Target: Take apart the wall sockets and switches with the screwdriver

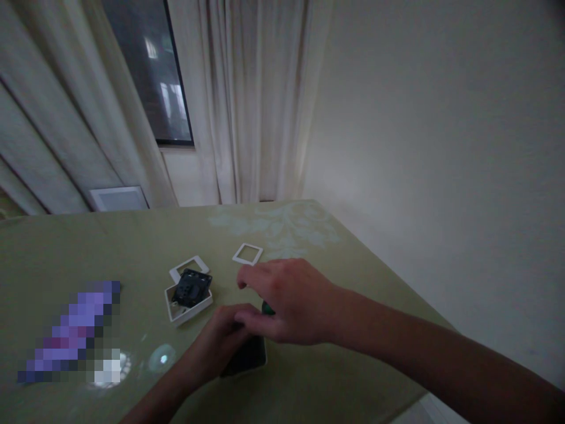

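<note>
My left hand (224, 337) lies bent over a dark, flat, squarish piece with a pale rim (247, 357) on the table, its fingers closed on it and partly hidden. Right above, my right hand (291, 303) has its fingers curled round a small dark green thing (267, 307). Most of that thing is hidden in the palm, so its kind does not show. The thumb of my right hand reaches over to the fingers of my left. Just beyond the right hand, a thin white square frame (236, 259) lies flat.
Left of my hands, a white box (190, 314) holds a tilted black switch or socket module (193, 287); a second white frame (200, 262) leans behind it. A blurred purple item (75, 330) lies further left. The table (132, 241) ends near a wall (441, 147) and curtains (247, 100).
</note>
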`<state>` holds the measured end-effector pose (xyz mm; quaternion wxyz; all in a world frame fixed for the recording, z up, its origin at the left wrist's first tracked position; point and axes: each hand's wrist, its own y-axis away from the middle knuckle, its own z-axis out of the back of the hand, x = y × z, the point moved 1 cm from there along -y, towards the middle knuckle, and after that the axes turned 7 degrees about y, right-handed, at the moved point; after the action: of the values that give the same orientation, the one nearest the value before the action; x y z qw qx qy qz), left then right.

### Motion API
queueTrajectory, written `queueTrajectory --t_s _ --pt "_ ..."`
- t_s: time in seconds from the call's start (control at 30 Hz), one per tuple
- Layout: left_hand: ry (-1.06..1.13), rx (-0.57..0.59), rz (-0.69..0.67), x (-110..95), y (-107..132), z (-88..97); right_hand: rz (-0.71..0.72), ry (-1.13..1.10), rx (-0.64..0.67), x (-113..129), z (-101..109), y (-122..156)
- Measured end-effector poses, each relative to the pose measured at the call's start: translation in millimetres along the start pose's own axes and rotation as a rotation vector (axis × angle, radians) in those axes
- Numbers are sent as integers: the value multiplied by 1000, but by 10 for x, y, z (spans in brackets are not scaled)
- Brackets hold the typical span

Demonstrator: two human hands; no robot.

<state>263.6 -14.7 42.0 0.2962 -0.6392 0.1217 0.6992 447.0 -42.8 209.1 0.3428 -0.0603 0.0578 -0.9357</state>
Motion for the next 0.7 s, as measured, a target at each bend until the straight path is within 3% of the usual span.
queueTrajectory --t_s 0.13,0.4,0.57,0.7 --pt "39 3 49 -8 -45 -18 -32 -52 -86 -65 -106 -12" --pt "-56 7 25 -101 -34 109 42 -186 -240 -104 -228 -55" --pt "-92 -74 80 -34 -82 111 6 -210 -234 -72 -307 -55" --pt "-94 -75 73 -97 -51 95 -12 -223 -218 -63 -360 -24"
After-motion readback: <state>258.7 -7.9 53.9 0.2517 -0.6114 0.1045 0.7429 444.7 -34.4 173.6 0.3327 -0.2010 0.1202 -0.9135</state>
